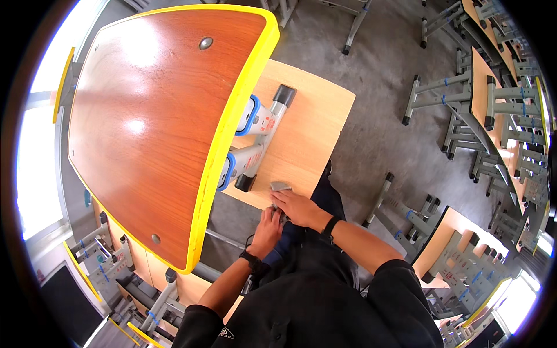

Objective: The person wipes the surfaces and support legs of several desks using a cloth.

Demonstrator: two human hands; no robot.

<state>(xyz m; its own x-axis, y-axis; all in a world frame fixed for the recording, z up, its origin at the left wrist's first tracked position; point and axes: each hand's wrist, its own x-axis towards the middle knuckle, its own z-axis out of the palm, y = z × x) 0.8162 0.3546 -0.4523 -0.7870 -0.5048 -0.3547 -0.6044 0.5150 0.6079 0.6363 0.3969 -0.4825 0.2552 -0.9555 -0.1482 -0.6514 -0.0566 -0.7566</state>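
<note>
A grey cloth (280, 186) lies at the near corner of a light wood desktop (304, 126). Across it rests my right hand (298, 208), fingers bent over the cloth at the edge. My left hand (268, 230) is right beside it, its curled fingertips at the desk edge on a grey part of what looks like the same cloth. The fingers partly hide the cloth. On the desktop stands a stool or chair with a brown, yellow-rimmed seat (161, 117). Its grey metal foot (266, 135) has black end caps and touches the wood just beyond my hands.
The yellow rim reaches high and close on the left. Grey concrete floor (370, 78) shows to the right of the desk. More desks bear upturned furniture (461, 256) at right, and others stand at lower left (143, 261). Bright windows (39, 169) line the left side.
</note>
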